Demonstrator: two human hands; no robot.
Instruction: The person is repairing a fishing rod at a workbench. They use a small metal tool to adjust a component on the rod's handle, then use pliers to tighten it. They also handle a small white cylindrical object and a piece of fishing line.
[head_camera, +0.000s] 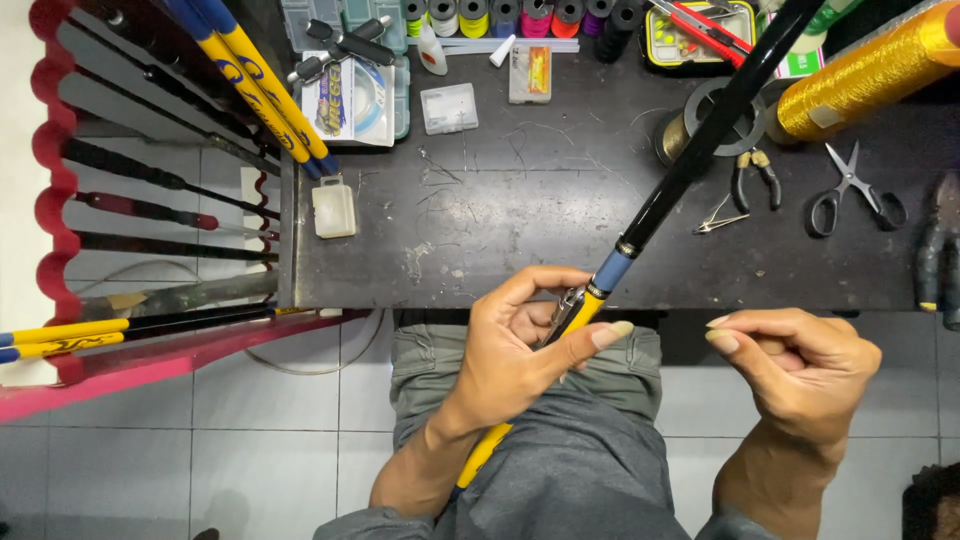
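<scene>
1. Head view: left hand (515, 345) pinches the fishing rod (690, 165) at the yellow grip section, thumb and fingers pressed around a small metal guide (567, 303) near the blue band.
2. Right hand (795, 365), to the right and apart from the rod, fingers curled together with tips pinched; any thread between them is too fine to tell.
3. Rod runs from the lap up and far right over the dark workbench (520, 220).
4. Progress: guide sits against the blank; no finished wrap visible over it, so binding appears barely begun.
5. Scissors (850, 190), pliers (752, 175) and gold thread spool (865, 75) lie untouched, far right.
</scene>
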